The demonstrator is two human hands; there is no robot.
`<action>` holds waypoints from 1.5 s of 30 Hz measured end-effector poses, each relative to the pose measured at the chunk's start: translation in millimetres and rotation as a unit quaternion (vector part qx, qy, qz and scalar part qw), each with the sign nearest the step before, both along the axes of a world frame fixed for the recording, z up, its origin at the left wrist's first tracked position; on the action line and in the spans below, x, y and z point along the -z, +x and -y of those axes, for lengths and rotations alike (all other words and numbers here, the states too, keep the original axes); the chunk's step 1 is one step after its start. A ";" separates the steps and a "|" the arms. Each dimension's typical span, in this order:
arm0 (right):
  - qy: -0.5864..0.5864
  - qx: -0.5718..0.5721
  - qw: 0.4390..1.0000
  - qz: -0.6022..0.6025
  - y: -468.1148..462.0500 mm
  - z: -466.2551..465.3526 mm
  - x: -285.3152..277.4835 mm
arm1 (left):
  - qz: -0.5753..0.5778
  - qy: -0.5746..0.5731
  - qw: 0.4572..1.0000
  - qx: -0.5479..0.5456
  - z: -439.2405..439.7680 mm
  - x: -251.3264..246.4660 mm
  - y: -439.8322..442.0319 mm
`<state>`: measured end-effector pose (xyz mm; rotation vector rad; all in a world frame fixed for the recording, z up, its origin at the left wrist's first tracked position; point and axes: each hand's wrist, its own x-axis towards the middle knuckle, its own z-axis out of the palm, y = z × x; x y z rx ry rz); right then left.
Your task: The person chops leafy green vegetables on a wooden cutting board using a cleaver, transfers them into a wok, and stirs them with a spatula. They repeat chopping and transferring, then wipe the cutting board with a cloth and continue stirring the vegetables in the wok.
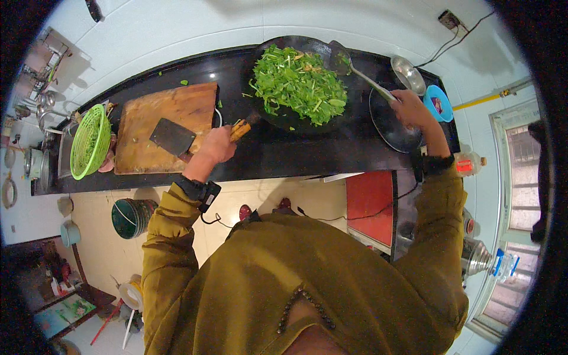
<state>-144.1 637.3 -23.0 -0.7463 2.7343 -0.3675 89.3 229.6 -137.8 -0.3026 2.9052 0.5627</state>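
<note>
A dark wok (pixel 290 41) on the black countertop is heaped with chopped leafy greens (pixel 301 88), with some paler brownish bits near the top. My left hand (pixel 216 145) grips the wok's wooden handle (pixel 241 130). In my right hand (pixel 412 108) is the long handle of a metal spatula (pixel 370 83). The spatula's blade is at the wok's right side, beside the greens, with bits of green on it. Left of the wok, a cleaver (pixel 171 135) lies flat on a wooden cutting board (pixel 168 106), its handle partly behind my left hand.
A round dark lid (pixel 390 126) lies below my right forearm. Behind it are a metal bowl (pixel 407 73) and a blue plastic bowl (pixel 437 104). A green plastic basket (pixel 91 142) stands left of the board. A dark green bucket (pixel 133 217) is on the floor. A cable (pixel 372 217) hangs near the counter front.
</note>
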 end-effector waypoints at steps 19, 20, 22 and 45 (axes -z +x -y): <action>0.085 -0.246 0.946 -0.195 25.0 105.4 18.8 | 0.018 -0.007 1.000 -0.013 6.4 10.1 -0.4; 0.098 -0.227 0.945 -0.214 45.1 99.1 20.7 | 0.021 -0.005 1.000 -0.012 7.4 12.5 -0.8; 0.063 -0.233 0.927 -0.286 84.1 88.7 28.3 | 0.021 -0.002 1.000 -0.001 8.8 16.5 -1.0; 0.085 -0.051 0.988 -0.118 197.1 121.1 72.8 | 0.031 -0.012 0.999 0.017 7.2 21.0 -7.2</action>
